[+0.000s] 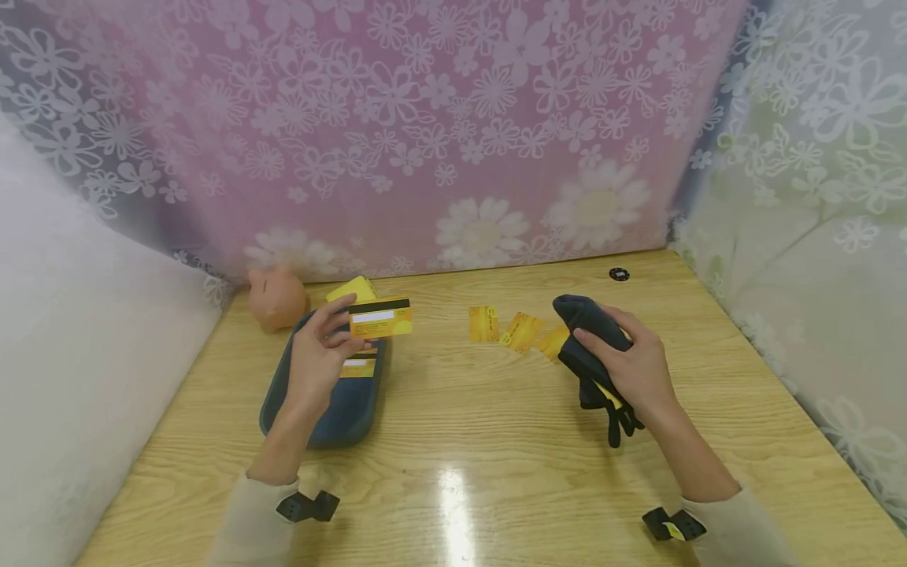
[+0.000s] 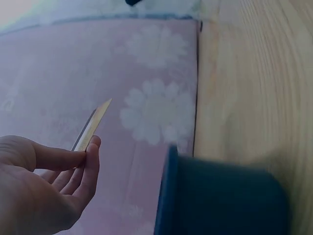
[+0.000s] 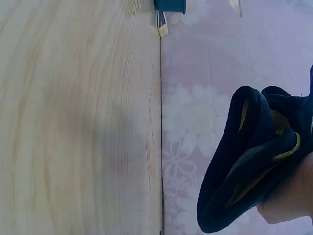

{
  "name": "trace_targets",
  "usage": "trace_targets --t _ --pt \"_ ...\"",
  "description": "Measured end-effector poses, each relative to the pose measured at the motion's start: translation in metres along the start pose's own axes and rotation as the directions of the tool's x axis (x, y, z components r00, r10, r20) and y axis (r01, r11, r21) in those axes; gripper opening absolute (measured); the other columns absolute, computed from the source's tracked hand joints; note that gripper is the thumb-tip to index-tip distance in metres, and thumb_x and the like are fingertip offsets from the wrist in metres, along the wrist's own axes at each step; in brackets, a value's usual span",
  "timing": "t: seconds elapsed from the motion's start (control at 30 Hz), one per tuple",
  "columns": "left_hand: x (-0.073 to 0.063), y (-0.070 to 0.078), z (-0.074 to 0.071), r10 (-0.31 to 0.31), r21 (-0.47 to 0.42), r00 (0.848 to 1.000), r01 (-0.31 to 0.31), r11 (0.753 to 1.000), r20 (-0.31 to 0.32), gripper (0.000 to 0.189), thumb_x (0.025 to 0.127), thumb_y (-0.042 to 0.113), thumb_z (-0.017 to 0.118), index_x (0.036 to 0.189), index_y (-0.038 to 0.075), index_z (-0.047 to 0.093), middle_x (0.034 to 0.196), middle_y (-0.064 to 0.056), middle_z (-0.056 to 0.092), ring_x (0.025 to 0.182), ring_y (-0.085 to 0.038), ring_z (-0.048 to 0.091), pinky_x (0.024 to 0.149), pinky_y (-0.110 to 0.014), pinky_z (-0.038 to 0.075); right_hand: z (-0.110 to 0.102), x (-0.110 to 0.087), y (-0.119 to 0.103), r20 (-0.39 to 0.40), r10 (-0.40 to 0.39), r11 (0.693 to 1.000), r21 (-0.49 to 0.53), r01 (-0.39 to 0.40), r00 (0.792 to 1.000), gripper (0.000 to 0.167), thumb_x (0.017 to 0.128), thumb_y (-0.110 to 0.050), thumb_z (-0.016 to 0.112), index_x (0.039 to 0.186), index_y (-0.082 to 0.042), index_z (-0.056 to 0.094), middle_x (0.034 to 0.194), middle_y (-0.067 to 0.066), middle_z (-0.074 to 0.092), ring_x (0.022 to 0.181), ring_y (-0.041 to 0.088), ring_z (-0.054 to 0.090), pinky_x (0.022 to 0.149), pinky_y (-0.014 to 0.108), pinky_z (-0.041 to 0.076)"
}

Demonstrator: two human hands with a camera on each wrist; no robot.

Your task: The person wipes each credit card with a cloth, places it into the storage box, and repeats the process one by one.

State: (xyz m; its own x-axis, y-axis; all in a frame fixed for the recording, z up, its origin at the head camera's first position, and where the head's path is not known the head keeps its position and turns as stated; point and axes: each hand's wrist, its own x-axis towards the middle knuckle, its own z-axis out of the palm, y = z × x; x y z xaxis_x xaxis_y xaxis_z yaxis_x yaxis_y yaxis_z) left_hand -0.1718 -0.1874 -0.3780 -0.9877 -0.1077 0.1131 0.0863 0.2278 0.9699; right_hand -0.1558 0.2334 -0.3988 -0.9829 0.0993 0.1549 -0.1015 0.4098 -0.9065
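Observation:
My left hand (image 1: pixel 315 370) pinches a yellow-orange bank card (image 1: pixel 381 317) by its left end, thumb against fingers. The card's back faces me, with its black stripe and white strip. In the left wrist view the card (image 2: pixel 91 128) shows nearly edge-on. Below it is a dark blue tray (image 1: pixel 354 421), where another such card (image 1: pixel 361 365) shows, partly hidden by the hand. On the right, my right hand (image 1: pixel 641 370) grips a folded dark navy cloth pouch (image 1: pixel 594 324) with black cords dangling. Yellow edging shows inside the folds of the pouch (image 3: pixel 244 166) in the right wrist view.
Between the hands lie three yellow cards, a left one (image 1: pixel 484 324), a middle one (image 1: pixel 523 331) and a right one (image 1: pixel 550 344) partly behind the pouch. A pink piggy bank (image 1: pixel 278 299), a yellow object (image 1: pixel 357 289) and a black poker chip (image 1: pixel 620 274) stand near the back edge.

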Motion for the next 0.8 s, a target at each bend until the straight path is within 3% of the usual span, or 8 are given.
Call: trace_targets --t 0.07,0.2,0.4,0.6,0.8 --pt "0.0 -0.006 -0.011 -0.029 0.042 0.999 0.03 0.999 -0.02 0.062 0.097 -0.005 0.068 0.151 0.024 0.056 0.146 -0.01 0.05 0.102 -0.017 0.065 0.091 -0.029 0.059 -0.005 0.0 0.002 -0.004 0.011 1.0 0.01 -0.011 1.0 0.07 0.097 -0.043 0.074 0.157 -0.015 0.049 0.158 0.019 0.046 0.133 0.046 0.054 0.076 0.009 0.052" --pt "0.0 -0.02 -0.03 -0.081 0.093 0.995 0.086 0.992 -0.057 0.064 0.098 -0.005 0.066 0.154 0.024 0.053 0.151 -0.012 0.047 0.107 -0.019 0.063 0.092 -0.027 0.056 -0.011 0.001 0.006 -0.004 0.025 0.999 0.028 -0.025 1.0 0.071 0.097 -0.041 0.074 0.157 -0.014 0.048 0.16 0.019 0.043 0.136 0.048 0.051 0.076 0.007 0.05" --pt "0.005 -0.039 -0.05 -0.085 0.185 0.989 0.107 0.977 -0.122 0.068 0.097 -0.01 0.06 0.157 0.019 0.049 0.154 -0.019 0.049 0.104 -0.021 0.065 0.081 -0.022 0.058 -0.014 0.001 0.008 -0.005 0.038 0.999 0.024 -0.038 0.999 0.071 0.098 -0.041 0.074 0.158 -0.013 0.047 0.16 0.019 0.042 0.14 0.048 0.047 0.078 0.006 0.048" --pt "0.011 -0.051 -0.054 -0.115 0.291 0.992 0.125 0.948 -0.054 0.072 0.091 -0.016 0.053 0.158 0.009 0.045 0.152 -0.029 0.049 0.086 -0.019 0.068 0.076 -0.03 0.059 -0.015 0.0 0.008 -0.005 0.044 0.999 0.011 -0.044 0.999 0.072 0.098 -0.041 0.073 0.158 -0.012 0.046 0.161 0.021 0.04 0.14 0.05 0.045 0.078 0.006 0.046" --pt "0.015 -0.059 -0.047 -0.122 0.324 0.993 0.112 0.939 0.009 0.073 0.086 -0.019 0.052 0.156 0.0 0.045 0.141 -0.033 0.056 0.079 -0.019 0.069 0.074 -0.034 0.06 -0.014 0.0 0.005 0.004 0.035 0.999 0.041 -0.035 0.999 0.071 0.098 -0.04 0.073 0.158 -0.012 0.046 0.16 0.021 0.042 0.139 0.049 0.048 0.078 0.006 0.048"
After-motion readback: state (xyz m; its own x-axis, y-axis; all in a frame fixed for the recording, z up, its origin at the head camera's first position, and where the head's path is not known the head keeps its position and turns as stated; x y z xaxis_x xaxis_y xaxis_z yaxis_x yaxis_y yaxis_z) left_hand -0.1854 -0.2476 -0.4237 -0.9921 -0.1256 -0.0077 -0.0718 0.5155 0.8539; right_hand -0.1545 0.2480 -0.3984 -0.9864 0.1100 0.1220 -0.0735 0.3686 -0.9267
